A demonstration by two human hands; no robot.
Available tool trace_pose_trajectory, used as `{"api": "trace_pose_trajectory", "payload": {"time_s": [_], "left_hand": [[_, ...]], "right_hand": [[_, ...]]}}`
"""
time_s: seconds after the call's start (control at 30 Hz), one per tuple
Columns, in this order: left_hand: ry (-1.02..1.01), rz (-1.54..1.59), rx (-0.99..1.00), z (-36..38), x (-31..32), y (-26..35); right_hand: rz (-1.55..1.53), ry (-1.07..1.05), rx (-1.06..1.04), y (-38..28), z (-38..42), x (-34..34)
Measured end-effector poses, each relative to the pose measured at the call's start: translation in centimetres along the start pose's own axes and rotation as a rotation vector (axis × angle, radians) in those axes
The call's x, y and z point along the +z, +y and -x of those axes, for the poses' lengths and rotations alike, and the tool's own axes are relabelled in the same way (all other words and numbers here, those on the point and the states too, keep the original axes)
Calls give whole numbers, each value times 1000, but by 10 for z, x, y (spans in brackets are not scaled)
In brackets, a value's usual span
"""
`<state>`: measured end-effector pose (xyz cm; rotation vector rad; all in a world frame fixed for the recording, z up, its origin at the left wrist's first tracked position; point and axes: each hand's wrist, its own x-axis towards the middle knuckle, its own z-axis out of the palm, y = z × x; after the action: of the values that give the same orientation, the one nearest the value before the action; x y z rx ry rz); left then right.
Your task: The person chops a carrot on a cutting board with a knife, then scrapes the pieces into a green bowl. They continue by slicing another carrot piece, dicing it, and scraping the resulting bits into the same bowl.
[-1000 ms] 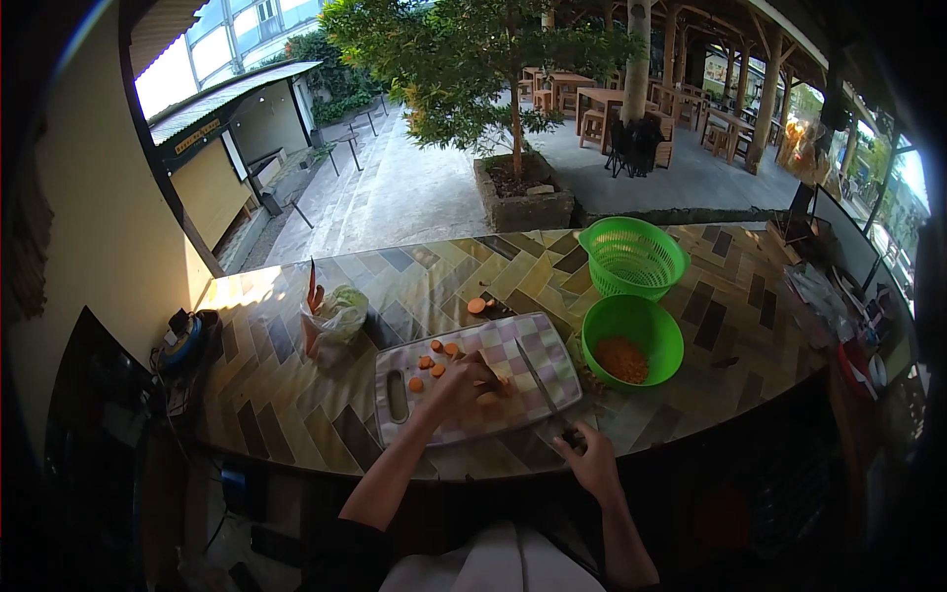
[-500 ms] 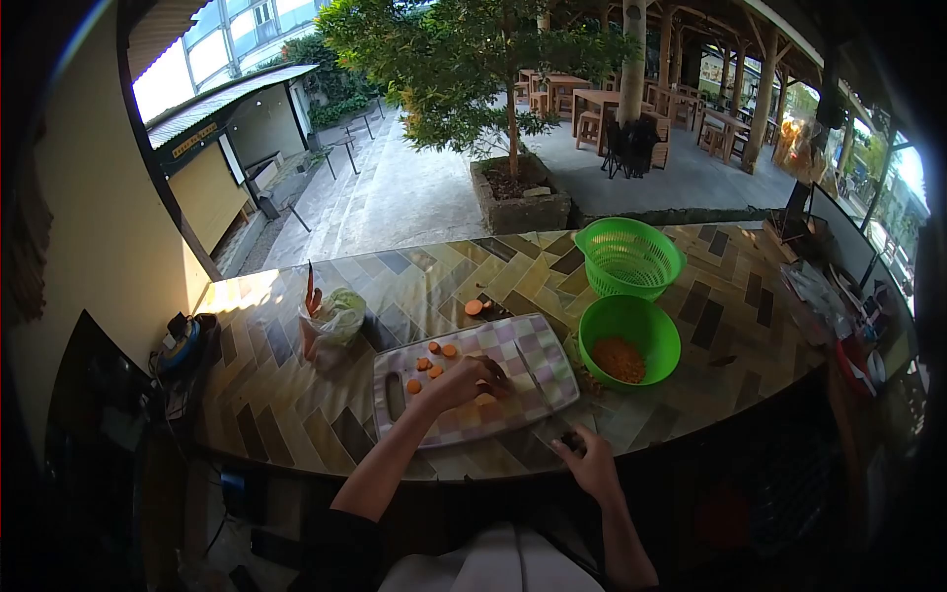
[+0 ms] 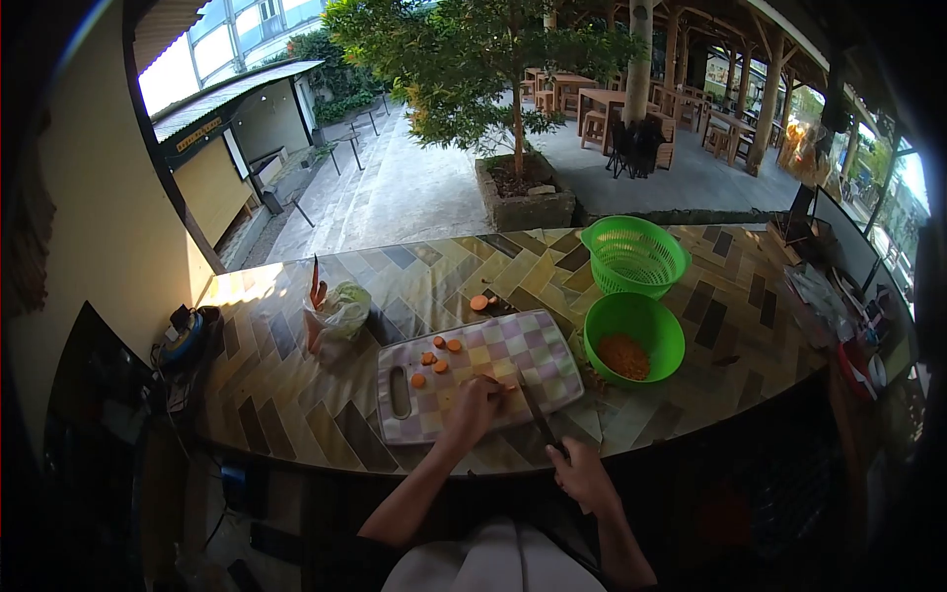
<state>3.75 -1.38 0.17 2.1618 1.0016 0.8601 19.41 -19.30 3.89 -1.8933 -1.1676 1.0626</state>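
A checkered cutting board (image 3: 538, 340) lies on the tiled counter. My left hand (image 3: 475, 403) is closed over its lower middle, fingers pinched on a carrot piece (image 3: 510, 388) that shows only as a bit of orange at the fingertips. My right hand (image 3: 584, 474) grips a kitchen knife (image 3: 536, 407) by its dark handle. The blade points up and left over the board, close to the left fingertips. Several cut carrot chunks (image 3: 440, 366) lie on the board's left part. Beyond its top edge, an orange carrot end (image 3: 478, 303) rests on the counter.
A green bowl (image 3: 664, 342) holding small orange bits stands right of the board, with a green colander (image 3: 636, 259) behind it. A plastic bag (image 3: 345, 314) of vegetables sits at left. Electronics and clutter (image 3: 819, 276) line the counter's right end.
My right hand has brought the knife up from the counter's near edge, and its blade now shows plainly over the board. My left hand has drawn slightly nearer to me.
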Motion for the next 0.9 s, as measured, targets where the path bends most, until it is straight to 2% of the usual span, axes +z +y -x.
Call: {"api": "trace_pose_trajectory", "payload": {"time_s": [0.07,0.13,0.27,0.37,0.47,0.73,0.83,0.9], "left_hand": [[16,20,-13,0,-7,6],[66,-10,6,1,-15,6],[16,33,-59,5,-25,-4],[10,6,-55,4,-23,-7],[53,-19,-31,4,-15,-15],[85,-15,-21,8,-15,-7],[75,17,-100,8,-14,-4],[108,-30,-58,8,-12,-5]], "right_hand": [[114,50,-110,11,-5,7],[139,76,-117,9,-5,10],[273,139,-189,6,-4,14],[211,50,-108,-7,-1,8],[216,65,-81,-12,-1,8],[241,79,-132,-8,-3,11],[228,56,-141,0,-7,13],[215,59,-146,1,-7,12]]}}
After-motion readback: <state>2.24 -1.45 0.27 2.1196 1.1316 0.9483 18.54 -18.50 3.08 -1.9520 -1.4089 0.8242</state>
